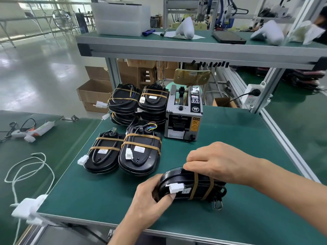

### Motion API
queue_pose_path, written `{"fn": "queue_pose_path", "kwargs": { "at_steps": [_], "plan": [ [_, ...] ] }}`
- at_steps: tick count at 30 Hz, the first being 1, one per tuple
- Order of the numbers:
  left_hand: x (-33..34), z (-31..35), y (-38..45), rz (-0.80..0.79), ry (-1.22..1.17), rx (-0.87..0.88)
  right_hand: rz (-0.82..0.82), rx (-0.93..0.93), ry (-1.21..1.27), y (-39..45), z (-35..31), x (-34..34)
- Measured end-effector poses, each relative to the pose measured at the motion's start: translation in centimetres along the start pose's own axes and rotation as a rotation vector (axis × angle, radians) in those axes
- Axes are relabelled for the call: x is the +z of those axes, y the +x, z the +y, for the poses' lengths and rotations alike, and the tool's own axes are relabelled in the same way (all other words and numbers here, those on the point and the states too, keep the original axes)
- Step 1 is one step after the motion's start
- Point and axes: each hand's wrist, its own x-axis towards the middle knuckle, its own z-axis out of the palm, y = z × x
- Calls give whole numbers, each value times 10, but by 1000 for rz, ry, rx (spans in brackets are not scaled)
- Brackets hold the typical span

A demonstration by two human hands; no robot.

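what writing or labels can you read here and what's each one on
"CAUTION": heads the yellow warning sticker on the grey tape dispenser machine; its smaller print is blurred.
"REMI": apparently, on the round black badge above that sticker; not certain.
White labels on the stacked black oval plastic units: too small to read.
Label on the black oval banded unit held by the left hand and right hand: mostly covered, unreadable.

Factory floor: green workbenches [230,138], tape dispenser [183,119]
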Motion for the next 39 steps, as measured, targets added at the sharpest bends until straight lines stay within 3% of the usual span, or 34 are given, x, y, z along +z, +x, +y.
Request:
{"fn": "queue_pose_path", "kwargs": {
  "at_steps": [39],
  "plan": [
    [0,-3,3,7,-17,-5,-61,-145,-83,13,16,-1]
  ]
}}
